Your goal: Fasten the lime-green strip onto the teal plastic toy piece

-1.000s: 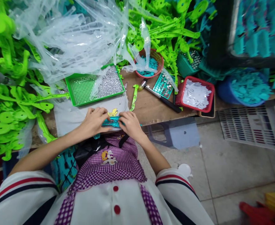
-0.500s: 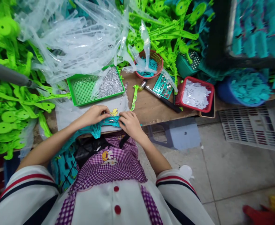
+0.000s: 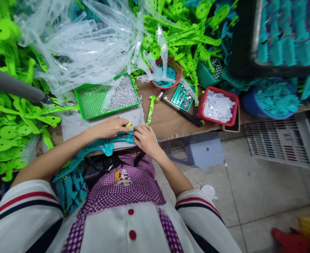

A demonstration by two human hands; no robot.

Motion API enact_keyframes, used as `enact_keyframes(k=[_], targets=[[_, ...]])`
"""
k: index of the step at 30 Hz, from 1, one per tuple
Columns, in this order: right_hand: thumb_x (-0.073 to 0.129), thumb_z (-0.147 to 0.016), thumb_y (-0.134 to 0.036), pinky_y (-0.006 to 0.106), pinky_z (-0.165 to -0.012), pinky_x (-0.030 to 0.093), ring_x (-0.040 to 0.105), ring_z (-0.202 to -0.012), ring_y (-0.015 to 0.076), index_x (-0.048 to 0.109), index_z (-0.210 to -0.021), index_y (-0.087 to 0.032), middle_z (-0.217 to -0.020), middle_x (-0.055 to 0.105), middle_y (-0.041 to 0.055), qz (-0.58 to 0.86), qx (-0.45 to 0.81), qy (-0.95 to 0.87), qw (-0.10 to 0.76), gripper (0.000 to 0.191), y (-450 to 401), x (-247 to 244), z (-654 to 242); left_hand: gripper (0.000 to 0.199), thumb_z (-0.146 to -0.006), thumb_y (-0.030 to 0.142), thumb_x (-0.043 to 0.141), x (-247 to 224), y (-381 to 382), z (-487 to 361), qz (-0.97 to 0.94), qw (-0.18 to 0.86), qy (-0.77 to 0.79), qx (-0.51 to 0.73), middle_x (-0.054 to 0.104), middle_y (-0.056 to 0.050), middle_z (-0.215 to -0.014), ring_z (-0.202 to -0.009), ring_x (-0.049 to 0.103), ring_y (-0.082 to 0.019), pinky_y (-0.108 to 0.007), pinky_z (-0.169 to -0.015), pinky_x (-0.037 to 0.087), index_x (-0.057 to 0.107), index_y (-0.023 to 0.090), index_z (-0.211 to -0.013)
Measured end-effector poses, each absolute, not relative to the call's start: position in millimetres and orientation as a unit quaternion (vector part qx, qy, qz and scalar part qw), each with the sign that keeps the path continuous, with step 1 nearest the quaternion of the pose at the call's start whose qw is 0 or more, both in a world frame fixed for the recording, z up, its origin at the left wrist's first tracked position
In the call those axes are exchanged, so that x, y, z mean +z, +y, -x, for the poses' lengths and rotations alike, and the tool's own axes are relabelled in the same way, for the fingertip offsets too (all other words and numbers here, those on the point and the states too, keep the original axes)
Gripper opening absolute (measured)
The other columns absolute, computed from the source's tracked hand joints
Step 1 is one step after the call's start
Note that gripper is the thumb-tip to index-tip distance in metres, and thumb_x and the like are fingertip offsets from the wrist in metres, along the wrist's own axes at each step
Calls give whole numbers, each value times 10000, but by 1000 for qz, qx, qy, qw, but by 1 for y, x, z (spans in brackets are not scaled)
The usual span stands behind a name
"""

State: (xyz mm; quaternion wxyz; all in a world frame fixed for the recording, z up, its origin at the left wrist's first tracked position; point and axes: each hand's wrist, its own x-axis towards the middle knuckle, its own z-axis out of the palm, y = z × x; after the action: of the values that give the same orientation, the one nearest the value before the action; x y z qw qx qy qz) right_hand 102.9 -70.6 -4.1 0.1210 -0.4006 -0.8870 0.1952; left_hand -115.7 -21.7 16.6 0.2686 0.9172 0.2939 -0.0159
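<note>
A teal plastic shell part (image 3: 107, 146) lies along the near table edge over a white cloth (image 3: 70, 129), its long left end sticking out past the edge. My right hand (image 3: 145, 138) grips the part's right end with curled fingers. My left hand (image 3: 115, 126) is bent over the middle of the part, its fingertips closed together at the shell; whether a small piece is between them is hidden. A small yellow piece (image 3: 128, 125) shows between my hands. Just beyond are a screwdriver (image 3: 139, 104) and a lime-green plastic part (image 3: 151, 109).
A green tray (image 3: 91, 102) holds small metal pieces. A hammer (image 3: 181, 109), a red basket (image 3: 232, 119) of white pieces and a blue tub (image 3: 252, 105) stand rightward. Clear plastic parts (image 3: 86, 49) and lime-green parts (image 3: 4, 140) are heaped behind and left. A power screwdriver (image 3: 17, 86) hangs at left.
My left hand has moved slightly right and forward, now covering the small metal piece that showed on the teal part. My right hand stays at the right end.
</note>
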Motion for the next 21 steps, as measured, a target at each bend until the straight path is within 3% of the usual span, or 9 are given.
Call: enact_keyframes(k=[3,7,11,14,21], targets=[[491,-950,-229,407,-983,397,584,-1029,219,680,-922,-195,-1091,687,88,400,212,-880,145,194,-73,-5,-105,344,-847,52,500,18,-24,114,-916,257,307,-23,609,-50,-939,-904,552,-198,-338,-848,339,723,284,-966],[495,-961,-352,415,-1043,410,597,-1114,207,679,-1044,-191,-1174,678,101,412,269,-833,253,259,-73,-1,-122,283,-906,173,520,30,-31,118,-899,286,332,9,599,-80,-1184,-1083,545,-234,-392,-926,362,714,290,-1075],[479,-958,-403,400,-950,489,629,-1052,212,693,-1026,-216,-1088,698,88,532,278,-719,350,293,-56,-5,-152,308,-955,283,489,48,-42,111,-863,336,365,97,571,-89,-1270,-1165,538,-225,-400,-971,418,641,266,-1223],[479,-944,-408,414,-895,512,645,-979,237,712,-962,-212,-1005,707,95,595,254,-673,359,305,-36,-17,-167,305,-966,285,465,49,-48,88,-835,329,418,144,614,-87,-1201,-1088,589,-209,-381,-949,465,630,222,-1215],[462,-937,-327,406,-917,487,624,-1009,240,729,-1055,-225,-1057,689,93,571,258,-708,326,309,-13,-40,-159,361,-920,237,538,22,-27,25,-789,321,514,103,655,-140,-1132,-1027,635,-266,-424,-920,491,583,130,-1262]])
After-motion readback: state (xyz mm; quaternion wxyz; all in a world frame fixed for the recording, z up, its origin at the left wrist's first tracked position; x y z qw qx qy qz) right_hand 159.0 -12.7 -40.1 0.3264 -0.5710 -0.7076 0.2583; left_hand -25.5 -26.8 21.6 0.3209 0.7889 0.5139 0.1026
